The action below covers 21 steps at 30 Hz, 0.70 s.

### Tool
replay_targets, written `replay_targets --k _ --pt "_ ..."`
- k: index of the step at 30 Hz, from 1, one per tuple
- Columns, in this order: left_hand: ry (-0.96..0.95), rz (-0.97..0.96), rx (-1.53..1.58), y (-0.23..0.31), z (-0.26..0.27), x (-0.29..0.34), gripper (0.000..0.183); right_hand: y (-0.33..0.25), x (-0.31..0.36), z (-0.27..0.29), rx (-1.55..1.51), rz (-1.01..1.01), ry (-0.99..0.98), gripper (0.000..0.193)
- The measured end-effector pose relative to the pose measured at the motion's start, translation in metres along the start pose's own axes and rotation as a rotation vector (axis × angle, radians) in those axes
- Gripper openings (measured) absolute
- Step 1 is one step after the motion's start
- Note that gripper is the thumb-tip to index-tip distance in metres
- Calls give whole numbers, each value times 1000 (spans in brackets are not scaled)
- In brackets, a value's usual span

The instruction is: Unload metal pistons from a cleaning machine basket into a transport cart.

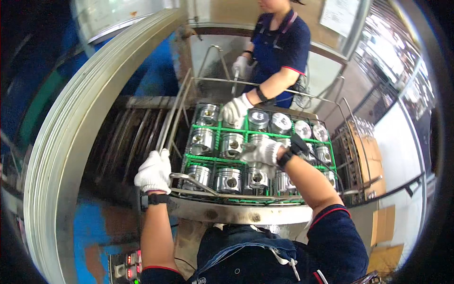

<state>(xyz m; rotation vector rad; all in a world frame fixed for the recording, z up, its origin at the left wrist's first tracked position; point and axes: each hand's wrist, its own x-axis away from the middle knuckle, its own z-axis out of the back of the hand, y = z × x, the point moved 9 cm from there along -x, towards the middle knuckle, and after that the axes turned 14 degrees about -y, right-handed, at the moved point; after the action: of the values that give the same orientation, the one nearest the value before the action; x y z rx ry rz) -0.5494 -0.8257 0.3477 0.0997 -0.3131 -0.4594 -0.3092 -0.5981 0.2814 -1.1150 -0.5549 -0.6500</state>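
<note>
My left hand, in a white knit glove, is closed on the left front corner of a metal wire basket. Inside, green coated dividers part off rows of shiny metal pistons. Over the middle row is my right hand, gloved too, with its blurred fingers pointing left beside a piston. Whether those fingers grip anything cannot be made out. Across the basket, a co-worker's gloved hand reaches down into the back row, next to a piston.
The co-worker's other gloved hand holds a thin rod. A roller conveyor runs at the left, beside a tall curved-looking metal panel. Cardboard boxes stand at the right. A small control box with lit indicators is low at left.
</note>
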Motion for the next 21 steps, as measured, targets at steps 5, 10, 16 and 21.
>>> replay_targets --k 5,10,16,21 --pt "-11 -60 45 4 1 1 50 109 142 25 513 -304 456 52" --pt "96 -192 200 4 -1 8 44 214 271 -19 -186 -885 556 47" --pt "83 -277 193 12 -3 12 44 219 306 -63 -381 -708 926 38" --pt "128 -431 464 -9 -17 18 45 219 297 -73 -571 -625 929 36"
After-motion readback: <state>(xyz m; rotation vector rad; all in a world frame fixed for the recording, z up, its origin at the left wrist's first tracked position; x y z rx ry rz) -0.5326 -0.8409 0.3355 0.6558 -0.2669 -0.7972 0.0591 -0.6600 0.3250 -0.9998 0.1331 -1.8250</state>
